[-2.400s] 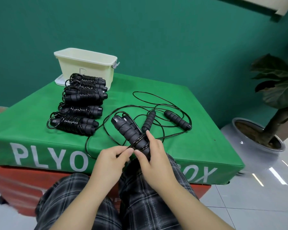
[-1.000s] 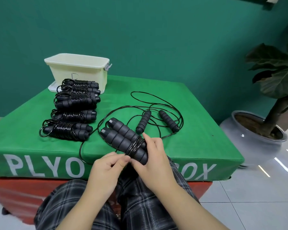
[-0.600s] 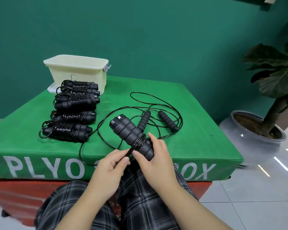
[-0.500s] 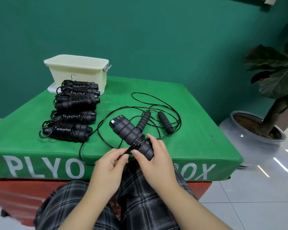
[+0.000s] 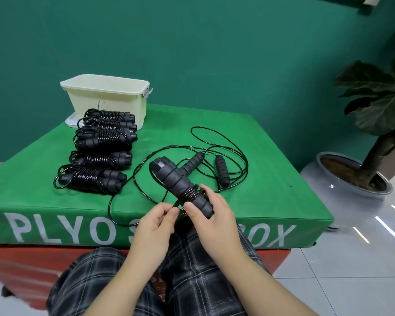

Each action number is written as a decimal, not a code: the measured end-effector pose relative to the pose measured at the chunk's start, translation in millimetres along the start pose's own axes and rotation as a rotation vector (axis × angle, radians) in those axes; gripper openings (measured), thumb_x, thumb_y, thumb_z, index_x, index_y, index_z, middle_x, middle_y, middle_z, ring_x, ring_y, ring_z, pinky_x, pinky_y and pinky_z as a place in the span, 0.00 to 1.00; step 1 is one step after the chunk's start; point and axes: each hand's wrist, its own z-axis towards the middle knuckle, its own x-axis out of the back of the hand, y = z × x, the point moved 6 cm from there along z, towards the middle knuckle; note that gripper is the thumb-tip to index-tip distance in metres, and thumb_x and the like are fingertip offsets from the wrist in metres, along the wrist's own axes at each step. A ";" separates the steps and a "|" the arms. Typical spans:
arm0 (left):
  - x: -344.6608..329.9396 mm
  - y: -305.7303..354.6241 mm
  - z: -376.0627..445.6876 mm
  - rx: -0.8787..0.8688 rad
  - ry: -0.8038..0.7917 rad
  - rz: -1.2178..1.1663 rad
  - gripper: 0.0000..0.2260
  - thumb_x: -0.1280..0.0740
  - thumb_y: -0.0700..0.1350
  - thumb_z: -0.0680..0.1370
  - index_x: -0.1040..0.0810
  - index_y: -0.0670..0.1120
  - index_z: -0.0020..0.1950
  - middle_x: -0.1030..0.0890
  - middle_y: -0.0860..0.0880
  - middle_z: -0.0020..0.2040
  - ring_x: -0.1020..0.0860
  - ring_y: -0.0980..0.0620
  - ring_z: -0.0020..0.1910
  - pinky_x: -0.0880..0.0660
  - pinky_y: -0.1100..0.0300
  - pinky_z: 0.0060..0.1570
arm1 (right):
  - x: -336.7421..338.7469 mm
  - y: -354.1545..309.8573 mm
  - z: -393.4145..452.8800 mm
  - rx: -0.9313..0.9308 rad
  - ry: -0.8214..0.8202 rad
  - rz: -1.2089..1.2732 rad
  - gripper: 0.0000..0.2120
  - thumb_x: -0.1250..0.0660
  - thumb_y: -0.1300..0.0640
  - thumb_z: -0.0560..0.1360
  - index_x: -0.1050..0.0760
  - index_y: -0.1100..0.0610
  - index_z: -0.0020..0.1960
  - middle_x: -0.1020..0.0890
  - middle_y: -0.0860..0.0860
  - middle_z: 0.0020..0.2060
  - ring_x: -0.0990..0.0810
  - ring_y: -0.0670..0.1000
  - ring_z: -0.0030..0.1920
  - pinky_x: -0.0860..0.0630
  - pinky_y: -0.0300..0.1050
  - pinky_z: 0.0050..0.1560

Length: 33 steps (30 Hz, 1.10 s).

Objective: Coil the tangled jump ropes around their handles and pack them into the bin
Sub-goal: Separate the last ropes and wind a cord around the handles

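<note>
Jump rope handles (image 5: 180, 188), a black foam pair held side by side, sit in the right hand (image 5: 214, 215) above the near edge of the green desk (image 5: 271, 179). Its grip is closed around their lower end, thumb across the front. A few turns of cord (image 5: 191, 193) already ring the handles just above that thumb. The left hand (image 5: 155, 226) pinches the cord between thumb and fingertips just beside the handles; exactly how the cord runs under those fingers is hard to make out.

To wind well, I would keep the cord taut from the pinch, lay each new turn snug against the one before, and work up toward the free ends. The slack loops over the desk edge and tangles with a loose rope (image 5: 221, 172), so feed it slowly or it may drag that one along.

Six coiled ropes (image 5: 100, 151) lie in a row on the desk in front of the cream bin (image 5: 107, 96); none appears packed yet.
</note>
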 end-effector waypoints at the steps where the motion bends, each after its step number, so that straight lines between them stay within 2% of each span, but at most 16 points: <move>1: -0.4 -1.1 0.9 0.030 0.001 -0.041 0.07 0.39 0.44 0.79 0.25 0.47 0.43 0.29 0.54 0.28 0.35 0.58 0.23 0.38 0.61 0.27 | -1.8 2.2 0.1 -0.005 -0.016 0.061 0.24 0.33 0.36 0.66 0.27 0.38 0.60 0.21 0.42 0.51 0.21 0.46 0.53 0.23 0.52 0.56; 3: 0.2 -4.2 1.3 0.081 0.000 -0.103 0.08 0.38 0.51 0.77 0.26 0.47 0.48 0.28 0.51 0.29 0.34 0.58 0.22 0.35 0.64 0.26 | -4.4 1.1 -0.2 -0.009 -0.068 0.174 0.15 0.33 0.37 0.65 0.25 0.36 0.51 0.17 0.44 0.44 0.18 0.46 0.43 0.21 0.48 0.43; 5: 1.3 -8.2 0.1 0.088 -0.046 -0.115 0.24 0.38 0.67 0.69 0.25 0.50 0.52 0.28 0.50 0.25 0.32 0.58 0.22 0.34 0.67 0.29 | -4.6 -2.4 -1.2 -0.014 -0.124 0.256 0.16 0.34 0.37 0.64 0.24 0.41 0.50 0.17 0.45 0.36 0.20 0.48 0.32 0.26 0.41 0.31; 7: 5.4 -9.6 -1.4 0.064 -0.071 -0.066 0.36 0.42 0.80 0.59 0.24 0.49 0.46 0.29 0.50 0.22 0.30 0.58 0.25 0.33 0.65 0.35 | -6.1 -3.9 -2.1 -0.020 -0.169 0.286 0.20 0.36 0.36 0.65 0.23 0.46 0.50 0.18 0.46 0.33 0.21 0.49 0.28 0.28 0.40 0.28; 9: 11.5 -8.1 -1.5 0.024 -0.023 0.020 0.41 0.46 0.82 0.57 0.27 0.44 0.38 0.29 0.50 0.21 0.30 0.59 0.24 0.32 0.64 0.35 | -6.9 -6.9 -2.9 0.019 -0.186 0.251 0.21 0.38 0.35 0.67 0.22 0.48 0.50 0.19 0.43 0.34 0.22 0.45 0.32 0.26 0.40 0.32; 12: 17.2 3.0 -3.3 -0.063 0.093 0.068 0.38 0.45 0.78 0.64 0.29 0.40 0.33 0.30 0.49 0.23 0.29 0.59 0.24 0.33 0.69 0.30 | -4.5 -9.2 -2.8 0.100 -0.113 0.067 0.17 0.42 0.35 0.70 0.24 0.43 0.50 0.20 0.35 0.37 0.22 0.38 0.40 0.28 0.33 0.42; 14: 18.8 6.1 -4.7 -0.116 0.140 0.117 0.30 0.42 0.67 0.73 0.32 0.39 0.29 0.31 0.48 0.27 0.28 0.58 0.26 0.34 0.68 0.30 | -0.9 -10.9 -1.9 0.157 -0.035 0.023 0.13 0.41 0.38 0.73 0.25 0.39 0.54 0.20 0.34 0.47 0.22 0.38 0.52 0.27 0.35 0.52; 15: 19.0 5.9 -4.7 -0.132 0.143 0.146 0.26 0.42 0.62 0.74 0.33 0.40 0.28 0.31 0.47 0.28 0.28 0.56 0.27 0.35 0.66 0.30 | 1.0 -12.2 -1.9 0.211 0.010 0.003 0.12 0.41 0.41 0.74 0.25 0.39 0.56 0.21 0.36 0.52 0.23 0.40 0.56 0.27 0.37 0.56; 17: 18.9 3.9 -4.3 -0.155 0.139 0.193 0.23 0.42 0.58 0.73 0.34 0.42 0.26 0.32 0.48 0.28 0.30 0.53 0.29 0.35 0.63 0.32 | 3.8 -16.7 -4.2 0.337 0.080 -0.065 0.10 0.41 0.48 0.77 0.26 0.42 0.57 0.24 0.39 0.53 0.25 0.40 0.57 0.29 0.34 0.56; 19: 20.2 3.9 -5.2 -0.182 0.143 0.219 0.22 0.39 0.56 0.74 0.36 0.47 0.24 0.32 0.51 0.28 0.30 0.54 0.30 0.36 0.64 0.31 | 4.0 -19.8 -6.3 0.389 0.104 -0.102 0.11 0.41 0.51 0.78 0.24 0.45 0.57 0.24 0.43 0.51 0.25 0.39 0.54 0.30 0.30 0.54; 21: 20.0 4.8 -6.4 -0.214 0.133 0.237 0.22 0.36 0.52 0.77 0.33 0.50 0.23 0.28 0.53 0.30 0.28 0.55 0.31 0.36 0.67 0.31 | 1.4 -19.9 -6.9 0.374 0.070 -0.153 0.16 0.42 0.49 0.78 0.23 0.50 0.61 0.25 0.43 0.54 0.26 0.38 0.56 0.32 0.28 0.56; 24: 16.6 10.1 -8.2 -0.275 0.100 0.222 0.19 0.39 0.58 0.75 0.28 0.52 0.25 0.26 0.54 0.34 0.26 0.55 0.33 0.34 0.70 0.33 | -1.7 -21.0 -5.7 0.338 0.014 -0.316 0.25 0.44 0.45 0.75 0.28 0.56 0.67 0.26 0.47 0.59 0.30 0.45 0.61 0.39 0.30 0.62; 26: 14.0 13.2 -8.8 -0.294 0.082 0.175 0.15 0.40 0.59 0.72 0.23 0.53 0.31 0.25 0.54 0.36 0.25 0.57 0.35 0.33 0.73 0.36 | -3.0 -20.8 -6.1 0.322 0.011 -0.400 0.31 0.42 0.44 0.71 0.32 0.59 0.70 0.28 0.49 0.61 0.34 0.48 0.62 0.42 0.33 0.65; 28: 11.9 13.4 -7.7 -0.284 0.059 0.125 0.14 0.38 0.57 0.72 0.20 0.50 0.35 0.24 0.54 0.38 0.24 0.59 0.37 0.32 0.74 0.38 | -6.7 -18.6 -6.5 0.280 -0.019 -0.466 0.37 0.41 0.42 0.69 0.37 0.59 0.73 0.32 0.50 0.63 0.37 0.48 0.64 0.40 0.38 0.67; 30: 10.5 11.7 -6.8 -0.263 0.038 0.106 0.13 0.37 0.56 0.73 0.21 0.50 0.35 0.25 0.55 0.38 0.25 0.59 0.36 0.32 0.74 0.39 | -10.1 -15.8 -6.8 0.281 -0.045 -0.520 0.40 0.39 0.41 0.69 0.44 0.58 0.76 0.34 0.51 0.65 0.38 0.50 0.64 0.38 0.42 0.67; 33: 5.7 6.6 -5.8 -0.248 -0.028 0.101 0.15 0.41 0.58 0.73 0.20 0.50 0.41 0.27 0.56 0.38 0.26 0.58 0.34 0.30 0.68 0.40 | -8.4 -11.1 -3.3 0.214 -0.093 -0.502 0.41 0.32 0.48 0.73 0.49 0.56 0.78 0.35 0.50 0.65 0.37 0.49 0.66 0.36 0.45 0.68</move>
